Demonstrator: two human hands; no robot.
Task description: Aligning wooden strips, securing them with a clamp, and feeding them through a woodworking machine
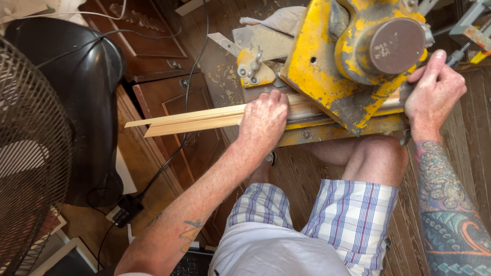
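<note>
left hand (263, 117) pressing wood strip (199, 120) — palm down

The left hand (264, 119) covers the stretch of wood strip (193, 119) under its palm, and beyond that grip the strip vanishes beneath the yellow saw (323, 73). The saw's top runs off the upper edge, and the right hand (434, 93) has its fingertips hidden behind the saw body.
</note>
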